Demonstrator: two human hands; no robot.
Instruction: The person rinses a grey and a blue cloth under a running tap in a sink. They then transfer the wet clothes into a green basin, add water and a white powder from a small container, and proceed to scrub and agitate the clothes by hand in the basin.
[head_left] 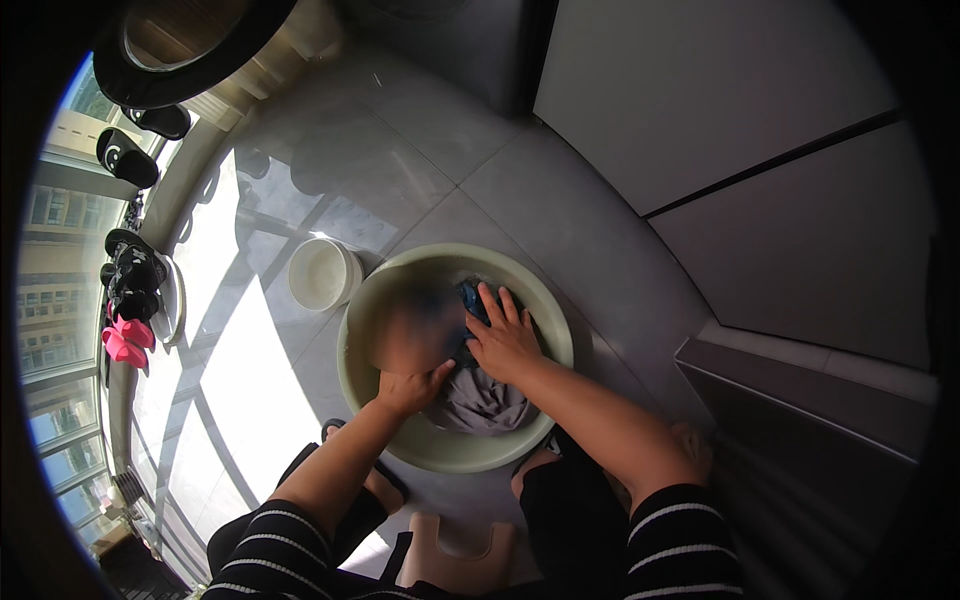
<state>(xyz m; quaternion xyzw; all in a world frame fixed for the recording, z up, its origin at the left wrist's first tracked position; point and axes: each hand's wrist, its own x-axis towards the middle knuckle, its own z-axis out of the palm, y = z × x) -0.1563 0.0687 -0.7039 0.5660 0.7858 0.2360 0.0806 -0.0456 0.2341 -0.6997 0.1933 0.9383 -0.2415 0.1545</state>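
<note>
Between my knees a round pale green basin point(450, 460) stands on the floor with wet-looking clothes in it. My right hand point(503, 340) lies on dark blue cloth point(468, 296), its fingers stretched out and spread. Beside it, in the left part of the basin, is my left hand point(408, 388); its thumb points toward the right hand, while a blur smears its fingers and whatever they touch. A crumpled grey cloth point(485, 405) lies below both hands, against the near side of the basin.
A small white bucket point(350, 280) stands just left of the basin. Black slippers point(125, 158) and pink shoes point(128, 342) sit along the window at left. A beige plastic stool point(430, 565) is under me. Grey cabinet panels point(800, 230) rise at right.
</note>
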